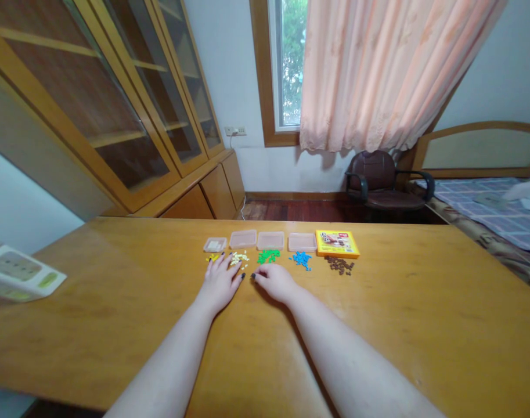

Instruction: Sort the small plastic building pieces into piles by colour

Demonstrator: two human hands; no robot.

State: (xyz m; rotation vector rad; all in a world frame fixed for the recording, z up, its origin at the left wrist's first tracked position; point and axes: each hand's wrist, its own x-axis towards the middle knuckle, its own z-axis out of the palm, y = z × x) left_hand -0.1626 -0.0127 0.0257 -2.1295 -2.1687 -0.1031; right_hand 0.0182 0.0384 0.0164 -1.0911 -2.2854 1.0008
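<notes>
My left hand (220,283) lies on the table with its fingers spread, the fingertips between small yellow pieces (212,257) and cream pieces (240,258). Just right of it, my right hand (273,281) is closed, thumb and fingers pressed together near the tabletop; what they pinch, if anything, is hidden. Beyond the right hand sits a pile of green pieces (269,255). Farther right are blue pieces (301,259) and dark brown pieces (339,265).
Behind the piles stand shallow clear plastic trays (271,240) in a row, with a yellow box (336,242) at its right end. A white box-like object (25,273) stands at the table's left. Past the far edge are a cabinet (195,197) and an armchair (375,180).
</notes>
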